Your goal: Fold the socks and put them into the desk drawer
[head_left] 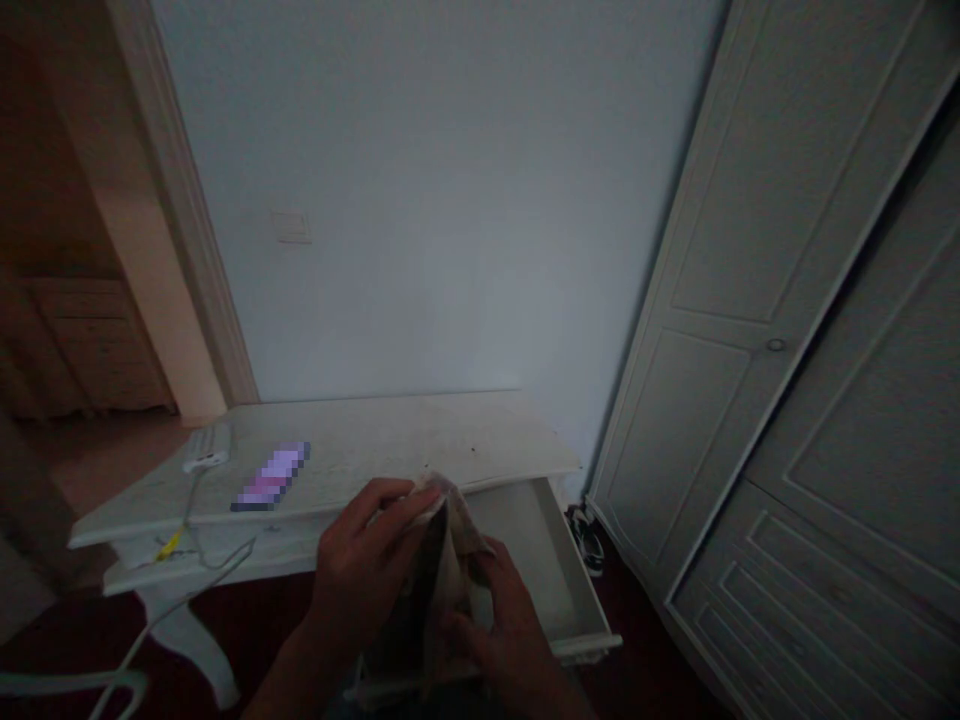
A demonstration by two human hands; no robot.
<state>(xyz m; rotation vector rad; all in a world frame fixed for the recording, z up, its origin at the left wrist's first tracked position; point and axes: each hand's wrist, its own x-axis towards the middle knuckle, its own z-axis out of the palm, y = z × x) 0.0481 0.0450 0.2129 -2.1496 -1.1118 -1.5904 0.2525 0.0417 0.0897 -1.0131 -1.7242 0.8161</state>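
My left hand (367, 565) grips the upper edge of a beige cloth bag (450, 560), fingers curled over its rim. My right hand (502, 620) pinches the lower right side of the same bag. Both hands hold it above the open drawer (570, 570) of a white desk (390, 445). What lies inside the bag is hidden in the dim light.
A white power strip (208, 448) with a trailing cord lies at the desk's left end, beside a flat blurred object (271, 476). A tall white wardrobe (795, 380) stands close on the right. Shoes (589, 540) lie on the floor by it. A doorway opens at left.
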